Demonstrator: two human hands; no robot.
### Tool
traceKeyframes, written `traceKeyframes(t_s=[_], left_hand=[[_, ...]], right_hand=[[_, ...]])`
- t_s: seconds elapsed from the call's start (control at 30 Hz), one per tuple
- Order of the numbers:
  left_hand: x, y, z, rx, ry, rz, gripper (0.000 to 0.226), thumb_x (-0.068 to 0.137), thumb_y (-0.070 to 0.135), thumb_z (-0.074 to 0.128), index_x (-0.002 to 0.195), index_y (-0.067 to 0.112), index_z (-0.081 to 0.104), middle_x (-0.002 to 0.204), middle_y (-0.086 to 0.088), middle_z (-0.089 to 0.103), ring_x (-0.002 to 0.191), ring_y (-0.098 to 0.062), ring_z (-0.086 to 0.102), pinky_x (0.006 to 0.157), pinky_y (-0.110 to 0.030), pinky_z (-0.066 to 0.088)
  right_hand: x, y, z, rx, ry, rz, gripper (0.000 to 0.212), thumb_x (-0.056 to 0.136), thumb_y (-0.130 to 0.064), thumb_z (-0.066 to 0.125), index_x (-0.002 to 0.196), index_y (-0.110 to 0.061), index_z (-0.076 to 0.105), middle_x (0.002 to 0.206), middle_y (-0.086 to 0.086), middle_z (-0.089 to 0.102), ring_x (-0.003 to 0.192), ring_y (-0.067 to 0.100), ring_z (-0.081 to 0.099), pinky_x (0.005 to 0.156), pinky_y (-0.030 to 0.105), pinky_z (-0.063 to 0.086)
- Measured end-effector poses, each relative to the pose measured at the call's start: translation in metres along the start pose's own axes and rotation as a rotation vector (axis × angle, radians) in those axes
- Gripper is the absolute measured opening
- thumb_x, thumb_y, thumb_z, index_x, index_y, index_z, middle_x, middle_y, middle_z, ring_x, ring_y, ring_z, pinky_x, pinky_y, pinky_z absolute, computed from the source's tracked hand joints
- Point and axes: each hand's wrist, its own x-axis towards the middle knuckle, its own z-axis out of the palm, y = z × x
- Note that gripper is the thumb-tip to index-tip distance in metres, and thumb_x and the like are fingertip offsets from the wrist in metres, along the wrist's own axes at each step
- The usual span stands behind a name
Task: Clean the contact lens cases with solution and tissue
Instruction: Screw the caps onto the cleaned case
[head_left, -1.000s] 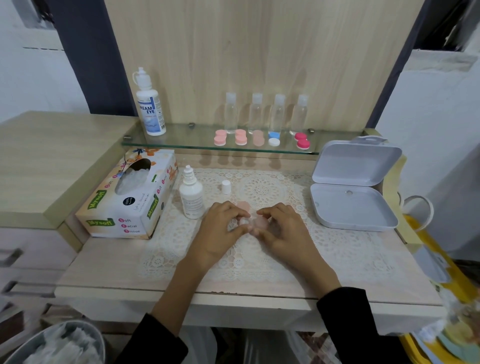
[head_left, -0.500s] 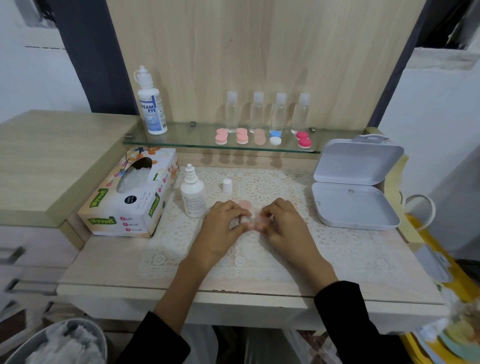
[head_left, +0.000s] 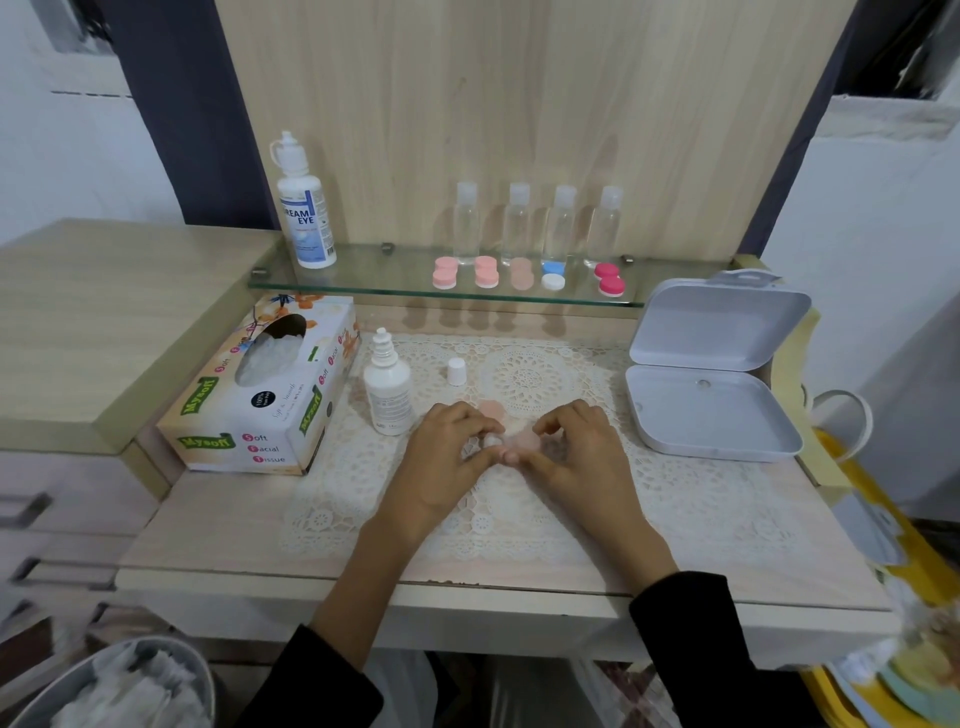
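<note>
Both hands meet over the lace mat (head_left: 524, 509) in the middle of the table. My left hand (head_left: 447, 457) and my right hand (head_left: 576, 452) pinch a small pale peach contact lens case (head_left: 511, 440) between their fingertips. A bit of white, maybe tissue, shows at the left fingertips. A peach cap (head_left: 491, 409) lies just behind the hands. The small white solution bottle (head_left: 387, 389) stands uncapped to the left, its white cap (head_left: 456, 371) beside it. A tissue box (head_left: 265, 389) sits at the left.
A glass shelf (head_left: 374, 270) behind carries a large solution bottle (head_left: 304, 208), several clear bottles (head_left: 537, 223) and several pink, peach, blue-white and red lens cases (head_left: 524, 274). An open white box (head_left: 711, 374) stands at the right. A bin with used tissues (head_left: 114, 686) is at the lower left.
The hands stay together on the peach case, with only small finger shifts. The view has tilted slightly.
</note>
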Motion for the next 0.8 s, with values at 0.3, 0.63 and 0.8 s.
traceKeyframes(t_s=[0.3, 0.63, 0.8], left_hand=[[0.0000, -0.0006, 0.0007, -0.016, 0.004, -0.009, 0.027, 0.079, 0.033, 0.073, 0.102, 0.019, 0.072, 0.095, 0.005, 0.064, 0.095, -0.013, 0.051, 0.081, -0.017, 0.034], [-0.0001, -0.0004, 0.0010, -0.010, 0.009, 0.004, 0.029, 0.079, 0.035, 0.073, 0.102, 0.019, 0.072, 0.096, 0.005, 0.064, 0.095, -0.012, 0.051, 0.084, -0.023, 0.037], [-0.0003, 0.0005, 0.0004, -0.019, 0.007, 0.002, 0.027, 0.079, 0.034, 0.073, 0.102, 0.019, 0.072, 0.095, 0.006, 0.063, 0.094, -0.012, 0.051, 0.082, -0.014, 0.033]], right_hand=[[0.0014, 0.0037, 0.0025, 0.066, -0.064, -0.079, 0.024, 0.080, -0.019, 0.065, 0.103, -0.022, 0.072, 0.098, -0.013, 0.057, 0.094, 0.011, 0.045, 0.084, 0.042, 0.043], [0.0012, -0.0015, 0.0005, 0.125, -0.022, 0.029, 0.024, 0.074, -0.044, 0.066, 0.086, -0.024, 0.062, 0.090, -0.017, 0.051, 0.093, 0.008, 0.046, 0.076, 0.022, 0.037], [0.0006, 0.0022, 0.0014, 0.098, -0.035, -0.052, 0.029, 0.077, -0.032, 0.065, 0.102, -0.021, 0.072, 0.100, -0.012, 0.056, 0.098, 0.010, 0.046, 0.087, 0.035, 0.042]])
